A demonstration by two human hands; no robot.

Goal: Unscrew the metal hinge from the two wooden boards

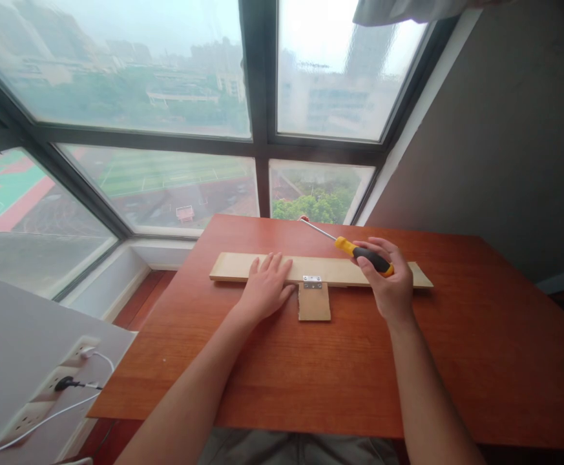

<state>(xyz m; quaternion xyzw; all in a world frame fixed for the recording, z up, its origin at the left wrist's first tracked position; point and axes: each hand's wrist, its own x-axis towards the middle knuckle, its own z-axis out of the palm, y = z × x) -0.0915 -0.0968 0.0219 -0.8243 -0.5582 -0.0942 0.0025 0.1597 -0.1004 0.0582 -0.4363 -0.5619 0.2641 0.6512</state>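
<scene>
A long pale wooden board (330, 270) lies across the table. My left hand (268, 287) rests flat on its left half, fingers stretched out. A small metal hinge (312, 281) sits at the board's near edge, partly on the board and partly on a small brown piece of board (314, 303). My right hand (391, 278) grips a screwdriver (365, 254) with a yellow and black handle, above the right half of the board. Its shaft points up and to the left, with the tip in the air, away from the hinge.
The reddish-brown wooden table (272, 368) stands against large windows (156, 71) with dark frames. A grey wall (475, 129) rises on the right. Sockets with plugs (63, 383) and a white cable are on the low wall at the left.
</scene>
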